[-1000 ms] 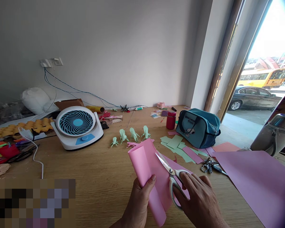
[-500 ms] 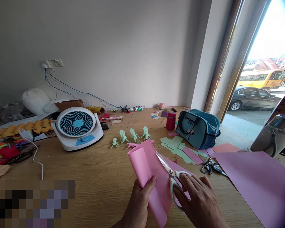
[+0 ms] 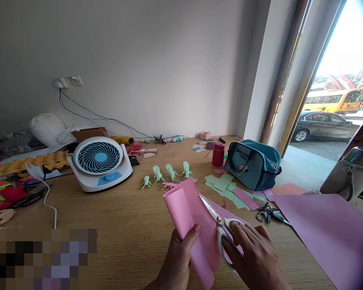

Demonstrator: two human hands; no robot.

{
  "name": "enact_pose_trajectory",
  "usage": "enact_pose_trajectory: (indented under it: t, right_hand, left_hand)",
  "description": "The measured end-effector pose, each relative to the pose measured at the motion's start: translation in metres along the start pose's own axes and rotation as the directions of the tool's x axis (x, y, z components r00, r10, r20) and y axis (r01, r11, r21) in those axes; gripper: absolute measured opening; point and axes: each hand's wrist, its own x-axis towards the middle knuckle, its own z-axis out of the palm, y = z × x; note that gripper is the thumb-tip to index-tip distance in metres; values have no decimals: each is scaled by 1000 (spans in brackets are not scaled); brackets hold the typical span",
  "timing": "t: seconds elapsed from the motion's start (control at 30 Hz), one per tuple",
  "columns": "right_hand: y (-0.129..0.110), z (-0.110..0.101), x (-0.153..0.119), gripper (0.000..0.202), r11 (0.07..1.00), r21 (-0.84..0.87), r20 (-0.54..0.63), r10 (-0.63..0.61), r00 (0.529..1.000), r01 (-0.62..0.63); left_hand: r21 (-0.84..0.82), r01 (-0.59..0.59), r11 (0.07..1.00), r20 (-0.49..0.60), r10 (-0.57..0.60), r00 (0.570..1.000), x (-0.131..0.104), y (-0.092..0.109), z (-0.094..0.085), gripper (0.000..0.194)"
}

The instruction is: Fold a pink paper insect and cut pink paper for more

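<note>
My left hand (image 3: 180, 255) grips a sheet of pink paper (image 3: 181, 221) that is curled over along its left side, the thumb pressing on the curl. With the fingers of my right hand (image 3: 257, 251) through the handles, I hold a pair of white-handled scissors (image 3: 219, 220). Their blades point up and left and lie at the paper, close to its upper right edge. Beyond the paper stand several folded light-green paper figures (image 3: 171, 172), with a pink folded paper piece (image 3: 168, 185) by them, partly hidden.
Green paper pieces (image 3: 224, 182), a bunch of keys (image 3: 268, 212) and a large pink sheet (image 3: 329, 229) lie to the right. Behind them are a red bottle (image 3: 218, 155) and a blue bag (image 3: 252, 165). A white fan (image 3: 99, 163) stands left, near an egg tray (image 3: 48, 162).
The whole view has shifted very slightly. Hands, paper and scissors keep nearly the same pose.
</note>
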Motion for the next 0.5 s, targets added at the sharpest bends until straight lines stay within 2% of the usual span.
enact_pose_trajectory:
  t: [0.37, 0.5]
  right_hand:
    - [0, 1, -1, 26, 1000, 3, -6, -14, 1000, 14]
    - [0, 0, -1, 26, 1000, 13, -9, -9, 1000, 9]
  left_hand:
    - [-17, -2, 1000, 12, 3, 1000, -1, -1, 0, 39]
    - [-13, 2, 1000, 48, -2, 999, -2, -1, 1, 37]
